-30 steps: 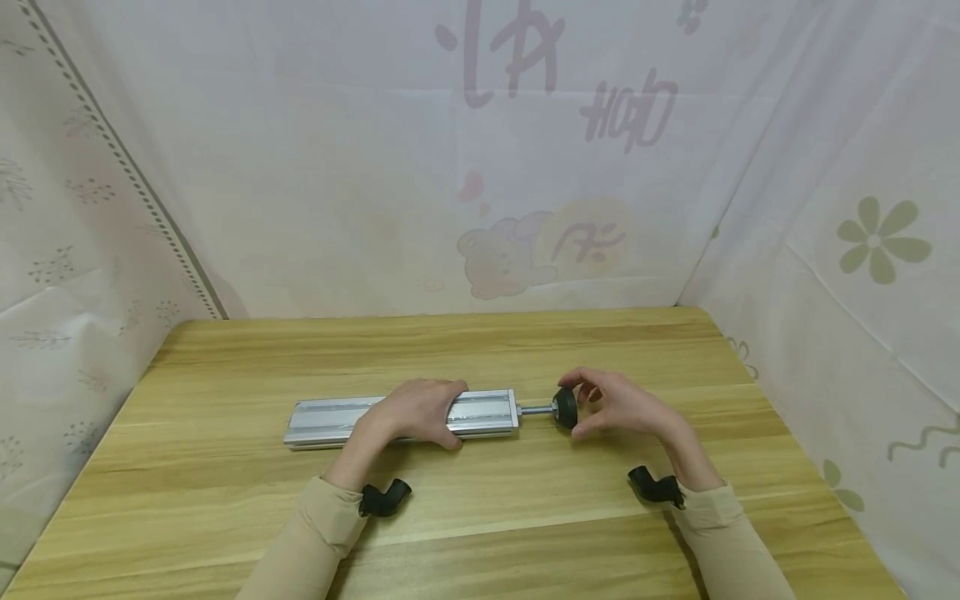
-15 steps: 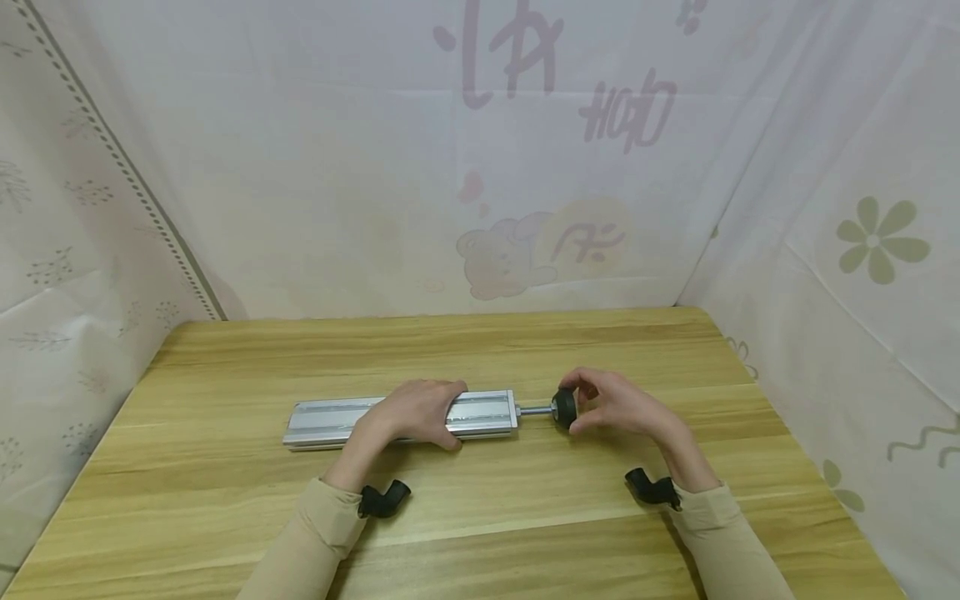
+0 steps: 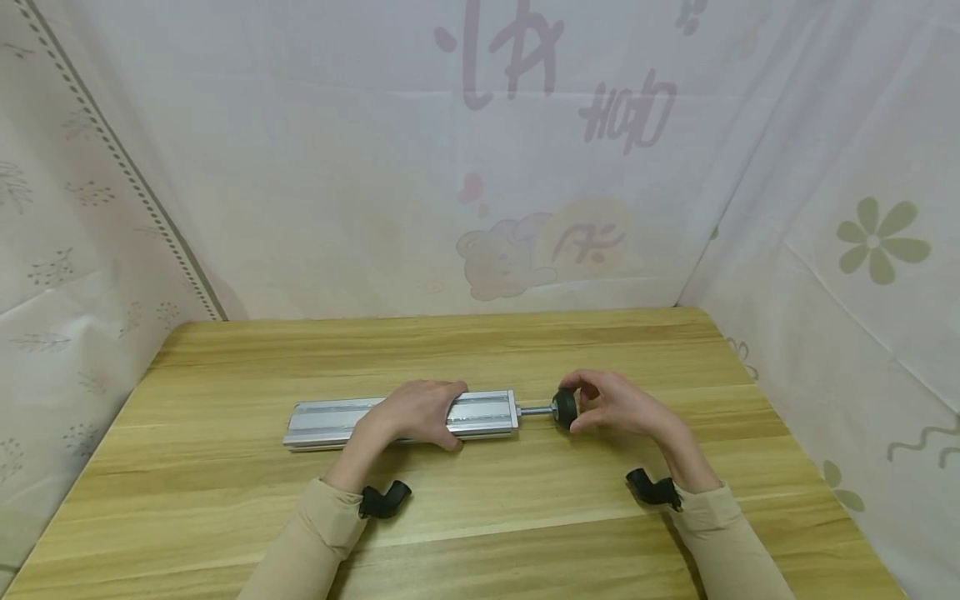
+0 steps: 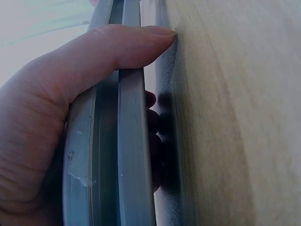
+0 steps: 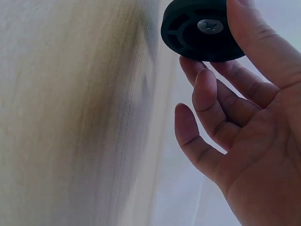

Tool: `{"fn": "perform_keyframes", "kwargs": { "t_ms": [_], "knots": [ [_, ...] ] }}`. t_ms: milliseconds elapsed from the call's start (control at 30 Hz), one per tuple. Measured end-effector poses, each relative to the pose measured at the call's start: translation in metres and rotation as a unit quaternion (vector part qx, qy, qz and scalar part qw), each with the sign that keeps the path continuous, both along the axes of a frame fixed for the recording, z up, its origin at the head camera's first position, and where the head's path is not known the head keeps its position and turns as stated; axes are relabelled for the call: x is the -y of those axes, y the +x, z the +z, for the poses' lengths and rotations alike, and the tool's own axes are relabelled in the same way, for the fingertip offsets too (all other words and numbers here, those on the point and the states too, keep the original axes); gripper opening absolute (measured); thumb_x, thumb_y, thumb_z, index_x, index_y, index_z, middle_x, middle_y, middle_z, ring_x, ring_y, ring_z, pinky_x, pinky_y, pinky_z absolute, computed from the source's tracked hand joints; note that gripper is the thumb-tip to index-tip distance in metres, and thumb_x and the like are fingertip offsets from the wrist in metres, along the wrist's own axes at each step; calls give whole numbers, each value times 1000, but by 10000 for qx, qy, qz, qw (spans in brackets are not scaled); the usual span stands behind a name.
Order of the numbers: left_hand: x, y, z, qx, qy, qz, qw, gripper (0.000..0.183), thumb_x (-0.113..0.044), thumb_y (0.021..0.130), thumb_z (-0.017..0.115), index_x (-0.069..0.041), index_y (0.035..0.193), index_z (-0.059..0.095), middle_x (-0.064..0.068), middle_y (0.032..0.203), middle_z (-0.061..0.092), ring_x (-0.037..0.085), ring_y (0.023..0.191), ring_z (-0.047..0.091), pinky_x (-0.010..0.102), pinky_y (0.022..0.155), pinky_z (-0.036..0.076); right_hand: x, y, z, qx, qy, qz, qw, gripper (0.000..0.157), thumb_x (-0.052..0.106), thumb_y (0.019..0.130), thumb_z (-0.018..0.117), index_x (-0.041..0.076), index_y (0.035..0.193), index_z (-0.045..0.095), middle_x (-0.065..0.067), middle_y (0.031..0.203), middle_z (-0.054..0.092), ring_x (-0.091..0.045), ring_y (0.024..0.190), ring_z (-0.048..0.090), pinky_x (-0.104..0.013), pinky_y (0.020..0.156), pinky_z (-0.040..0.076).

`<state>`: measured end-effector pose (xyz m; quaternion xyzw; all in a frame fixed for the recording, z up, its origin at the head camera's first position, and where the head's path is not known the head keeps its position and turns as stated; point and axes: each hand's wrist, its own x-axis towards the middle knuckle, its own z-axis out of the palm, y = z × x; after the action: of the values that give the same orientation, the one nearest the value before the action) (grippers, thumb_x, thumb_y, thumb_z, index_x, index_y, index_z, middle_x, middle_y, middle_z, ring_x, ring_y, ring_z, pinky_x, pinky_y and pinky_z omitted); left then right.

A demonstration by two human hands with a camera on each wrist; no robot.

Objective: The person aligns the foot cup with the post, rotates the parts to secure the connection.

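A silver aluminium profile point(image 3: 483, 408) lies lengthwise across the table in the head view. My left hand point(image 3: 416, 412) grips it from above, with the thumb point(image 4: 136, 44) over the near side and fingertips showing past its far edge in the left wrist view. From the profile's right end plate sticks out a metal threaded rod point(image 3: 536, 410). A black levelling foot point(image 3: 564, 408) sits on the rod's outer end. My right hand point(image 3: 618, 404) pinches the foot's rim between thumb and fingers. The right wrist view shows the foot's ribbed underside with a screw head point(image 5: 210, 26) at its centre.
The wood-grain table point(image 3: 480, 517) carries the profile near its middle. Patterned cloth point(image 3: 360, 183) hangs behind it and at both sides. A black curved piece point(image 3: 386, 498) is fixed at the left cuff, and a similar black piece point(image 3: 652, 486) at the right cuff.
My right thumb and fingers have drawn slightly closer together around the black levelling foot. The left hand and the aluminium profile stay where they were.
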<state>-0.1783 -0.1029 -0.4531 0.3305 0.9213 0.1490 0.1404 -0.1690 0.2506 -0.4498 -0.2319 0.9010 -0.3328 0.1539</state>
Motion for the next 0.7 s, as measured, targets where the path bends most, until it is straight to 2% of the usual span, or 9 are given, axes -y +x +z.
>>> {"fn": "perform_keyframes", "kwargs": {
  "t_ms": [700],
  "knots": [
    [0,1,1,-42,34,-10,10000,49,-36,68,84,-17,103,56,-7,87,61,12,76,53,34,71,47,-1,1,1,-11,-166,45,9999,56,24,83,85,11,132,62,-2,109,67,-17,94,58,-24,81,49]
  ]
}}
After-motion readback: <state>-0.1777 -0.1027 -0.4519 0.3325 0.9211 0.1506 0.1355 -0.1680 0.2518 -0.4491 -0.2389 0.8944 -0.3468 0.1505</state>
